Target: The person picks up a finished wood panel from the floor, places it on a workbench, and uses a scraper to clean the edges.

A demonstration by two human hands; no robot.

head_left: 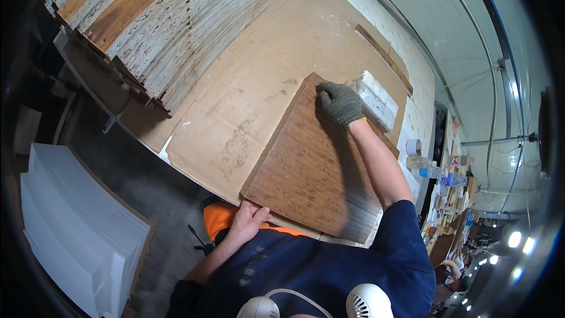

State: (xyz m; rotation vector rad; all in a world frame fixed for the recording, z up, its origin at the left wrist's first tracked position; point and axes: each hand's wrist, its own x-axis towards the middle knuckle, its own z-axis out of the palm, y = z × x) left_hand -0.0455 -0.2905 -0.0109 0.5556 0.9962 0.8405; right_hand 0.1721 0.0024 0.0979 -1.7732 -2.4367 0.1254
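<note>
A brown wood-grain board (318, 159) lies slanted across the cardboard in front of me. My left hand (250, 219) is bare and closed at the board's near left corner, gripping its edge, with the thumb outside and the fingertips partly hidden. Over the board's far end is my right hand (341, 103), in a dark grey knit glove with a yellow cuff edge. Its fingers are curled down on the surface, and whatever they may hold is hidden under them. Right beside that glove stands a white block (378, 100) with a worn, stained surface.
Brown cardboard (235, 82) covers the worktable. Stacked planks (176, 17), whitish and brown, fill the far left. A wooden strip (385, 59) lies at the back right. A tape roll (414, 146) and plastic bottles (432, 172) stand right. White panels (82, 229) are stacked low at left.
</note>
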